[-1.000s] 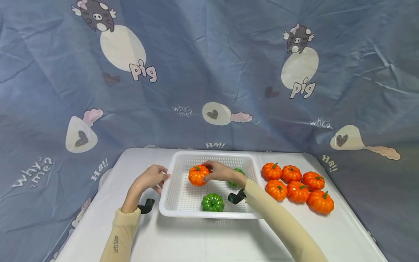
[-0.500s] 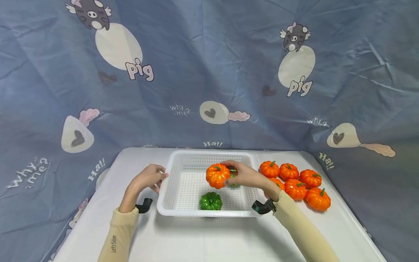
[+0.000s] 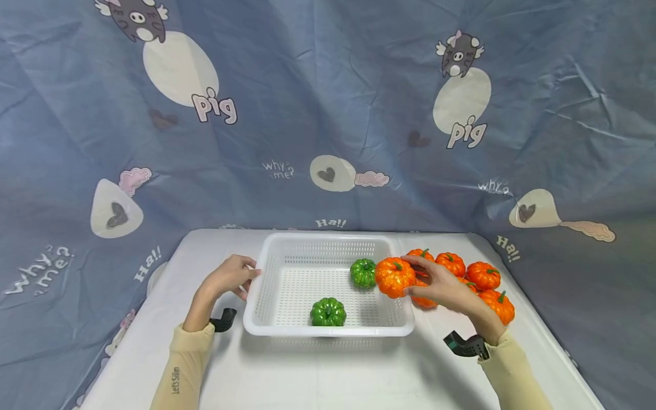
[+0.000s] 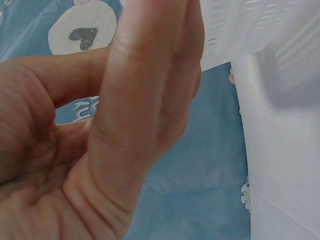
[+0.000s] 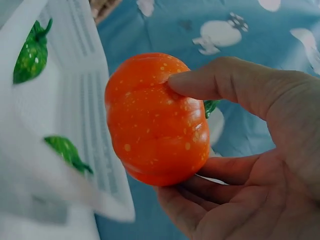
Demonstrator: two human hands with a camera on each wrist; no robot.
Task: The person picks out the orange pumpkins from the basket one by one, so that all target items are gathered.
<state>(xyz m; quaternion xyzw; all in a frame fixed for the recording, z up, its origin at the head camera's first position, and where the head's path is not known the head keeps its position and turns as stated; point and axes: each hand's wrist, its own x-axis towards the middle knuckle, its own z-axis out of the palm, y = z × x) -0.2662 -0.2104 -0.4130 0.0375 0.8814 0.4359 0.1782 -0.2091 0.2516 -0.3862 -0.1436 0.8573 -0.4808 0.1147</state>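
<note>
My right hand [image 3: 435, 283] holds an orange mini pumpkin [image 3: 394, 278] with a green stem, raised over the right rim of a white perforated plastic basket [image 3: 328, 332]. Thumb and fingers grip the pumpkin's side in the right wrist view, its base [image 5: 155, 125] toward the camera. Two green mini pumpkins are in the basket: one near the front [image 3: 328, 312], another [image 3: 363, 273] at the right. With fingers loosely bent, my left hand [image 3: 230, 276] rests against the basket's left rim; in the left wrist view that hand [image 4: 135, 90] hides part of the basket wall.
Several orange pumpkins [image 3: 483, 275] are grouped on the white table [image 3: 328, 376] to the right of the basket, partly behind my right hand. A blue curtain with pig prints [image 3: 328, 114] hangs behind the table.
My right hand has carried the orange pumpkin rightward from inside the basket to above its right rim, uncovering the right green pumpkin. My left hand has stayed at the left rim.
</note>
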